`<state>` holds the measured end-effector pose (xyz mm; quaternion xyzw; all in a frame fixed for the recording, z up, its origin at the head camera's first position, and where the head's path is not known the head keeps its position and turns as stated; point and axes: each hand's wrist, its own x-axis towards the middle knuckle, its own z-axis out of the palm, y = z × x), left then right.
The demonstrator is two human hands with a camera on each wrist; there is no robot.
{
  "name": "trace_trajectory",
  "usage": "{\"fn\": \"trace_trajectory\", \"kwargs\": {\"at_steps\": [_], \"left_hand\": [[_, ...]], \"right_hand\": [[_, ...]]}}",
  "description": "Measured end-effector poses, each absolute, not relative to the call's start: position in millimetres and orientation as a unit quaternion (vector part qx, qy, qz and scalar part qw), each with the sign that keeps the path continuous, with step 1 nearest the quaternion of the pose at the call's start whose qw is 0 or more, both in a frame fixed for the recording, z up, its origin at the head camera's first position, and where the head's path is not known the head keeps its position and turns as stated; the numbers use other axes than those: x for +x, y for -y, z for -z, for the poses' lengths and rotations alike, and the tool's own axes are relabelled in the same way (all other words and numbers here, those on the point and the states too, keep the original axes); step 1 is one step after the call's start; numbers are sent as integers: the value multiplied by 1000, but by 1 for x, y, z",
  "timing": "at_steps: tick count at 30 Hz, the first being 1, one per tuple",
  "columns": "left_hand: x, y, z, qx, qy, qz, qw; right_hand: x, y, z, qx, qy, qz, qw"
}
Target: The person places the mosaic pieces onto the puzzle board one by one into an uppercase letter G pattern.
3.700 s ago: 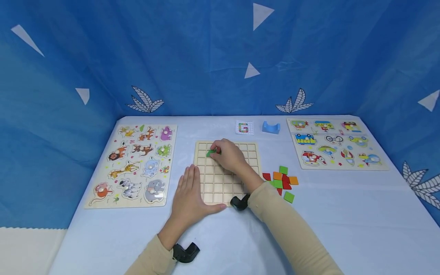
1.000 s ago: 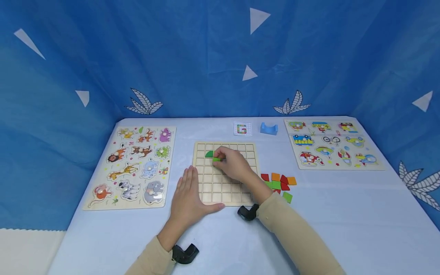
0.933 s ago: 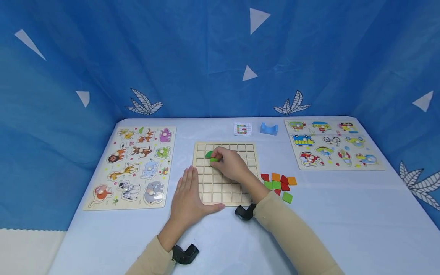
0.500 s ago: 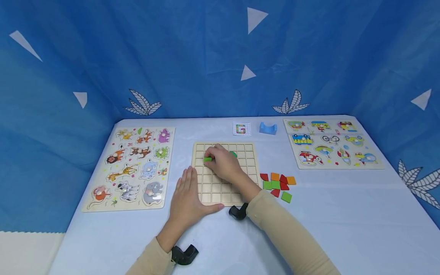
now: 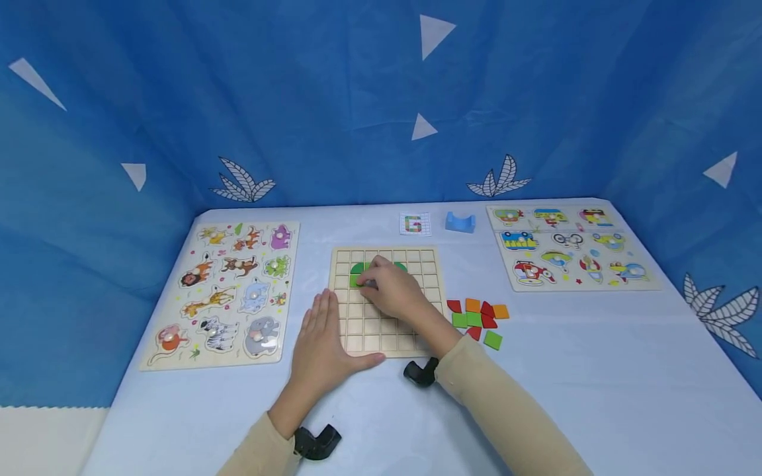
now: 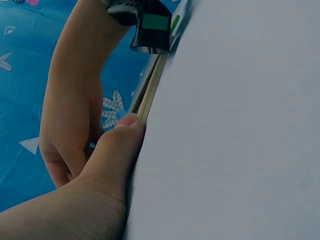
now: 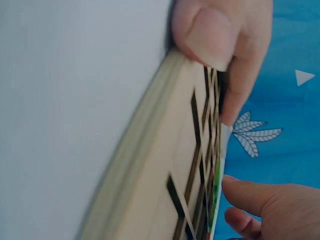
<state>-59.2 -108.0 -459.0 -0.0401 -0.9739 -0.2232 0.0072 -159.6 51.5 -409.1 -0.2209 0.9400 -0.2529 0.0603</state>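
Note:
A wooden grid board (image 5: 370, 330) lies at the middle of the table. My left hand (image 5: 321, 344) is spread flat at its left and front edges, and the left thumb (image 6: 125, 130) presses the board's edge in the left wrist view. My right hand (image 5: 393, 289) is over the upper part of the board, fingertips at a light green square (image 5: 354, 281). That square lies in a cell just below a dark green rounded piece (image 5: 356, 268). Another dark green piece (image 5: 401, 266) shows beyond the right hand, which hides part of that row. The right thumb (image 7: 250, 194) is close to the board's surface.
Loose red, orange and green pieces (image 5: 473, 318) lie right of the board. Behind it are a printed pattern card (image 5: 415, 224) and a blue block (image 5: 460, 223). An animal puzzle (image 5: 221, 297) stands left, a vehicle puzzle (image 5: 571, 251) right.
My right hand has carried the light green square left across the board and set it below the dark green piece; its fingers have come off it. The left hand has stayed in place.

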Motion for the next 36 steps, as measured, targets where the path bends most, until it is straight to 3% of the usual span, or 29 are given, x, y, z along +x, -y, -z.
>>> {"fn": "trace_trajectory", "kwargs": {"at_steps": [21,36], "left_hand": [[-58,108,461,-31,976,216,24],[-60,107,460,-24,974,226,20]], "right_hand": [[-133,-209,389,-104,-968,202,103],[-122,-238,409,-79,-959,249,106]]}}
